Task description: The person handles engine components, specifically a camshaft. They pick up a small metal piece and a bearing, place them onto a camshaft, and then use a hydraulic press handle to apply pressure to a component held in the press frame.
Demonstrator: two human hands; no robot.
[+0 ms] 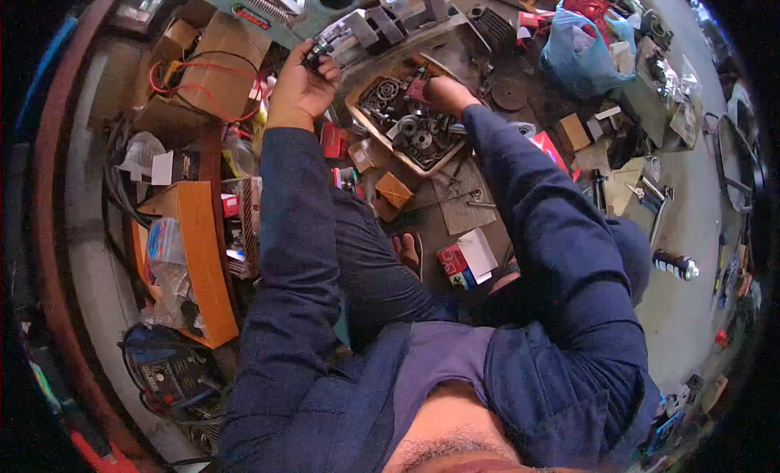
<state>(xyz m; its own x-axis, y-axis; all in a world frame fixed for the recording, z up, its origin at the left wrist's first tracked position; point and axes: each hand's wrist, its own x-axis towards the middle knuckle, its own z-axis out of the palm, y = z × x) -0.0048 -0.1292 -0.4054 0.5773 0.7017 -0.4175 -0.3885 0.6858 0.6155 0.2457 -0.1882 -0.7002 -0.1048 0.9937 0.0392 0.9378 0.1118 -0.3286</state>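
In the frame's upper middle, a small dark part (314, 59) is pinched by the left hand's (304, 87) fingers and should be held steady; whether the right hand's (445, 93), over the parts tray (444, 162), are closed cannot be told.

Mauve undershirt (445, 351) is showing, navy jacket (532, 384) is hanging open around the undershirt, long creased sleeves (296, 213) are flanking it, leaving left hand (309, 87) and right hand (448, 93) bare, dark trousers (378, 258) are showing beyond it
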